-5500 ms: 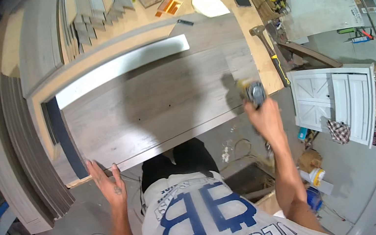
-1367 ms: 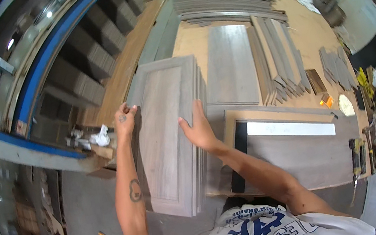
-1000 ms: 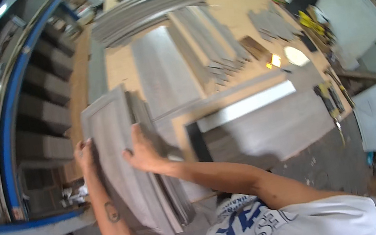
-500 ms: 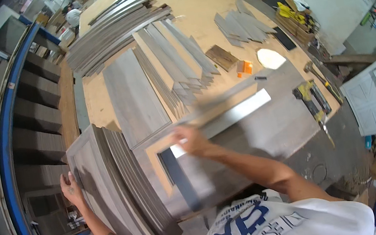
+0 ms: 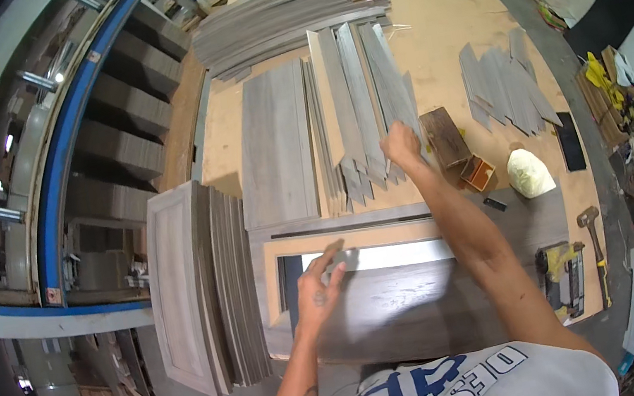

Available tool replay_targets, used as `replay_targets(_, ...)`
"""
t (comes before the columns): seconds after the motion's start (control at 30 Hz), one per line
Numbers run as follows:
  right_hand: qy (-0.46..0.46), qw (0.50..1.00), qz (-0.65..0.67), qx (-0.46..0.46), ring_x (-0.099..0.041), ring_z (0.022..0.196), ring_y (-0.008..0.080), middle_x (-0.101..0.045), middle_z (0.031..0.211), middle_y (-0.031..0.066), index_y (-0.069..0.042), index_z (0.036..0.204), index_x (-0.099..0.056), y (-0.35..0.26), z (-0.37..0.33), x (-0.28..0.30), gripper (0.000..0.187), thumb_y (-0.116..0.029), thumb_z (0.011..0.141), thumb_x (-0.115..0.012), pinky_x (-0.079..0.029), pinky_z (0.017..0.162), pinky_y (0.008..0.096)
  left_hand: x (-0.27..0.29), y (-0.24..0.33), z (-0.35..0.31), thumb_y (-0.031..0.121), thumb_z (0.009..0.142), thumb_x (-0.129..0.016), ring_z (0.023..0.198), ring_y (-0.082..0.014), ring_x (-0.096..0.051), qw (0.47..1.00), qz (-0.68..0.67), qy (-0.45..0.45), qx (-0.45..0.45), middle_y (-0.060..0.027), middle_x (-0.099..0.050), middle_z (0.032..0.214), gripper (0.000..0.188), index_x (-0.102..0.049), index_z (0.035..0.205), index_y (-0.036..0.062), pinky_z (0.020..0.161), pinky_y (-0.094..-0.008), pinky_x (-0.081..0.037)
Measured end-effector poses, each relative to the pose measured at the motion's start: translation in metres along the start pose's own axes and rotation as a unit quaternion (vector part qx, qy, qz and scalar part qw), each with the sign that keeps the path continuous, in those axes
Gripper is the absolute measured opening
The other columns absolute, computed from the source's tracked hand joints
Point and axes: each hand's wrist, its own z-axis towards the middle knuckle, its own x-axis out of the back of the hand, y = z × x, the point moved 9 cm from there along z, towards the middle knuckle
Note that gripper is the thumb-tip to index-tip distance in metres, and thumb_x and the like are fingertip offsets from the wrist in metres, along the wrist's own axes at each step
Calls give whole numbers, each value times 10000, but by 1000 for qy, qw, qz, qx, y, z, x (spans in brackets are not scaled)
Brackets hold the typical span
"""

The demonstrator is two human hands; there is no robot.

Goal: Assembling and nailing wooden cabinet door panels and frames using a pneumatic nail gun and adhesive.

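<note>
My left hand (image 5: 319, 286), fingers spread, hovers over the left part of an L-shaped light-wood frame (image 5: 357, 238) with a shiny pale strip (image 5: 402, 254) along its inner edge. A dark strip (image 5: 292, 282) lies at the frame's short side. Farther off, my right hand (image 5: 401, 143) is closed at the near ends of a pile of grey wood strips (image 5: 355, 99) with angled ends. Whatever its fingers grip is hidden. Under the frame lies a wide grey board (image 5: 403, 309).
Left of the board stand stacked grey panel doors (image 5: 181, 288). A nail gun (image 5: 562, 278) and a hammer (image 5: 597, 252) lie right. Nearby are a brown wood block (image 5: 445, 136), an orange box (image 5: 477, 174), a pale yellow bundle (image 5: 529, 172) and short grey offcuts (image 5: 508, 86). A blue-edged rack (image 5: 63, 157) stands left.
My left hand has left the stacked doors and come over the frame. My right hand has moved from the frame forward to the strip pile. The whole view has turned.
</note>
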Motion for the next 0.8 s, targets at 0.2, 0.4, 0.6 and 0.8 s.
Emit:
replay_targets(0.2, -52, 997, 45, 42, -681, 1008, 460, -696, 1046, 314, 44, 996, -729, 5, 3, 11, 289, -164, 804, -671, -536, 909, 488, -2, -41, 41, 232, 935, -699, 939, -327, -738, 999, -8, 46, 18, -222, -738, 1026, 377, -684, 1210, -24, 853, -378, -554)
replay_targets(0.4, -30, 991, -11, 131, -649, 1066, 443, -676, 1128, 285, 15, 1158, -681, 12, -13, 33, 427, -280, 850, -703, -519, 908, 485, -25, -34, 138, 278, 929, -698, 1107, -362, -663, 995, 41, 63, -70, -251, -667, 1213, 497, -621, 1279, -66, 964, -419, -509)
replay_targets(0.6, -151, 936, -98, 304, -620, 1074, 385, -613, 1182, 194, -33, 1251, -601, -24, -132, 31, 542, -336, 835, -772, -512, 907, 453, 12, -61, 110, 277, 859, -763, 1325, -388, -485, 976, 188, -33, -110, -230, -549, 1403, 635, -556, 1357, -59, 1113, -489, -368)
replay_targets(0.8, -209, 888, -218, 348, -594, 1158, 362, -611, 1264, 168, -21, 1317, -542, -6, -224, 1, 592, -159, 797, -787, -497, 959, 423, 14, -77, 75, 84, 743, -802, 1277, -366, -528, 920, 248, -131, -274, -186, -597, 1338, 654, -560, 1335, -50, 1088, -482, -403)
